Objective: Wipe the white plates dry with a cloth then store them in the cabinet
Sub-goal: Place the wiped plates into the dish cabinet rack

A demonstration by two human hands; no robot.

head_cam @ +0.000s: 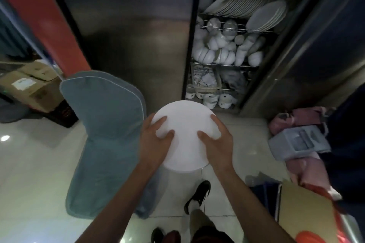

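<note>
Holding a round white plate (185, 134) from both sides, the left hand (156, 142) grips its rim at 9 o'clock and the right hand (215, 144) at 3 o'clock, with thumbs lying on the smooth face and fingers curled under. The plate is at the centre, above the tiled floor (29, 173). At 1 o'clock the open metal cabinet (233, 45) has wire shelves with stacked white plates and bowls. A blue-grey cloth (106, 134) hangs at 9 o'clock.

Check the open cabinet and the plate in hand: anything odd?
White bowls on the middle wire shelf lie jumbled, tipped on their sides. The round white plate looks intact in both hands' grip.
</note>
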